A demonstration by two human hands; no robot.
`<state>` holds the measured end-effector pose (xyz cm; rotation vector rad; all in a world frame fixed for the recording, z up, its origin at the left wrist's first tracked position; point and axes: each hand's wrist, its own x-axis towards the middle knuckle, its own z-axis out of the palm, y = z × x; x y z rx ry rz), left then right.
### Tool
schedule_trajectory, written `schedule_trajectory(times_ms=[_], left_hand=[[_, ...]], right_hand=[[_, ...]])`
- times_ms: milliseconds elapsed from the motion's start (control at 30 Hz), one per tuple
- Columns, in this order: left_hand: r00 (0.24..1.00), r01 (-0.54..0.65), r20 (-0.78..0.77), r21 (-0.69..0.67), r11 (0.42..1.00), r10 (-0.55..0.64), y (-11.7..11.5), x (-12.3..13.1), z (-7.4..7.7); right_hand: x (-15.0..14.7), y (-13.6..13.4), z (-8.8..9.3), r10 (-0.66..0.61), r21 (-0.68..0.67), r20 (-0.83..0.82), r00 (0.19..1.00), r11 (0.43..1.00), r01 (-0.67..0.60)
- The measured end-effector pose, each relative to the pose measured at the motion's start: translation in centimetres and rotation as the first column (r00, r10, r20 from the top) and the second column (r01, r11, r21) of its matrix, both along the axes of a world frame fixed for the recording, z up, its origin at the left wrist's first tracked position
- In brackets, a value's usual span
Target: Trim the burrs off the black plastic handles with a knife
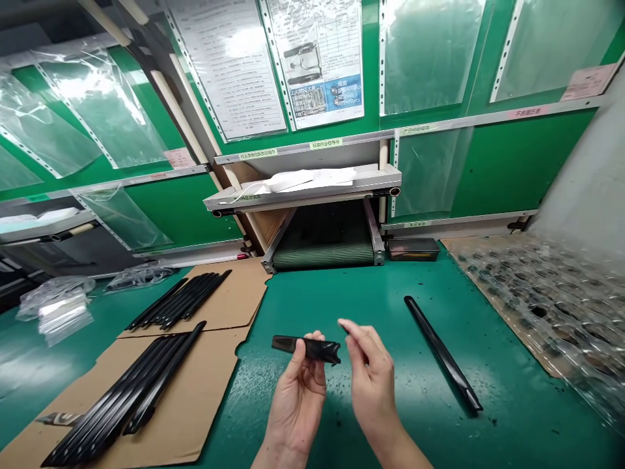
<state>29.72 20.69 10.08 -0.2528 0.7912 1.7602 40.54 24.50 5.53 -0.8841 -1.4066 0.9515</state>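
Observation:
My left hand (pixel 303 391) is closed around a short, glossy black plastic piece (pixel 319 350), thumb on top and fingers beneath. The piece lies roughly level, its notched end facing right. Just right of that end, apart from it, is my right hand (pixel 371 368), its fingers bent together. A dark speck shows by its fingertips, too small to name. On the green table to the right rests a long black plastic strip (pixel 442 352), slanting toward me. Several more black strips (pixel 131 384) lie side by side on cardboard (pixel 215 371) at the left, with a second group (pixel 180 299) behind them.
A small conveyor belt (pixel 325 254) comes out under a shelf (pixel 312 189) at the back. Beside it stands a black tray (pixel 413 249). Clear plastic blister trays (pixel 541 293) cover the right side. Plastic bags (pixel 61 303) lie far left. Dark crumbs dot the green table (pixel 390 286).

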Motion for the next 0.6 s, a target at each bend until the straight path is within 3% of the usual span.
schedule_trajectory(times_ms=[133,200,333,467,600], left_hand=[[0.999,-0.013,-0.051,-0.051,0.999,0.011,-0.1,-0.4,0.0],[0.999,-0.015,-0.047,-0.065,0.998,0.012,0.0,-0.8,-0.1],[0.999,0.034,-0.006,-0.053,0.998,-0.035,0.2,-1.0,-0.4],[0.997,0.077,-0.020,-0.050,0.996,-0.078,0.2,-0.4,-0.3],[0.995,0.097,-0.018,-0.058,0.994,-0.098,0.1,-0.1,-0.1]], right_hand=[[1.1,1.3,0.1,-0.101,0.048,0.131,0.986,0.994,0.095],[1.7,0.9,0.6,-0.104,0.206,0.222,0.970,0.977,0.058],[1.9,-0.1,1.7,-0.244,0.525,0.419,0.875,0.851,-0.014],[1.4,0.2,2.2,-0.378,0.604,0.492,0.785,0.797,0.006],[1.2,0.7,2.0,-0.434,0.643,0.506,0.745,0.765,0.009]])
